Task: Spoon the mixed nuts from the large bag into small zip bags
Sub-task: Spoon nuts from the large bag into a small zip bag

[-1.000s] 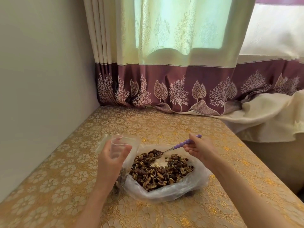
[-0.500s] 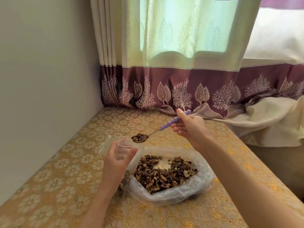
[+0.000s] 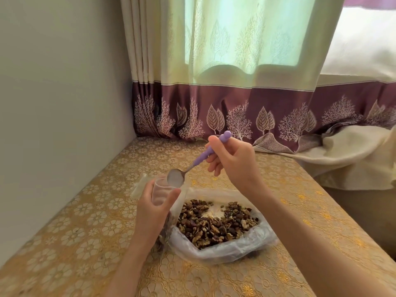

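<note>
While the left hand [image 3: 153, 207] grips the small zip bag [image 3: 161, 190] upright just left of the large bag [image 3: 225, 247] of mixed nuts [image 3: 214, 224] on the gold-patterned surface [image 3: 85, 221], the right hand [image 3: 232, 161] pinches the purple-handled spoon [image 3: 192, 166], its tilted bowl at the small bag's mouth.

This is a room in a home. A patterned curtain [image 3: 246, 82] in cream and plum, printed with leaves and trees, hangs over a lit window at the table's far edge. The table [image 3: 90, 221] wears a gold floral cloth and stands against a plain wall [image 3: 53, 103] in the corner.
</note>
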Demonstrator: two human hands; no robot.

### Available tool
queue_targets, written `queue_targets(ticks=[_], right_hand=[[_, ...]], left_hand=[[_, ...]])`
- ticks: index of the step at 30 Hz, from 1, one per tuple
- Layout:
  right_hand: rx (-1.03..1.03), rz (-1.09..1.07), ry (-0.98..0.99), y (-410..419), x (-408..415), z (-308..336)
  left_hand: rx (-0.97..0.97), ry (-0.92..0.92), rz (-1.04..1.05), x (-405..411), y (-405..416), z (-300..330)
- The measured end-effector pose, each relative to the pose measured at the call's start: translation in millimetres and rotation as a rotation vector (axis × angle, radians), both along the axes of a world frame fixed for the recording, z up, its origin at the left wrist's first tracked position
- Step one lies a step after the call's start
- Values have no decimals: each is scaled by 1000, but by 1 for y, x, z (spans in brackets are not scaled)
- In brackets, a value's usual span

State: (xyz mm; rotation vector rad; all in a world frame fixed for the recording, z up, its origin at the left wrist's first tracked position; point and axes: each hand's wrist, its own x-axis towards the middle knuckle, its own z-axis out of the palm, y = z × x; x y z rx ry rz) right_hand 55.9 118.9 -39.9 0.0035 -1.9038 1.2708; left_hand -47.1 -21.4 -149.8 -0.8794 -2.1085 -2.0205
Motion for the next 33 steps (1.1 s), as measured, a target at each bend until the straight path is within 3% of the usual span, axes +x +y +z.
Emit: queue_targets(ticks=[9,22,33], right_hand=[[-382,-136,62,39,22,-22],[-155,-485,-193,65,32,-70],[-446,-399,-348,62,21,-89]], left_hand=[[-2,0,0,1,-1,0],[4,-11,-8,2,-3,3],[12,8,-14,0,-2,4]])
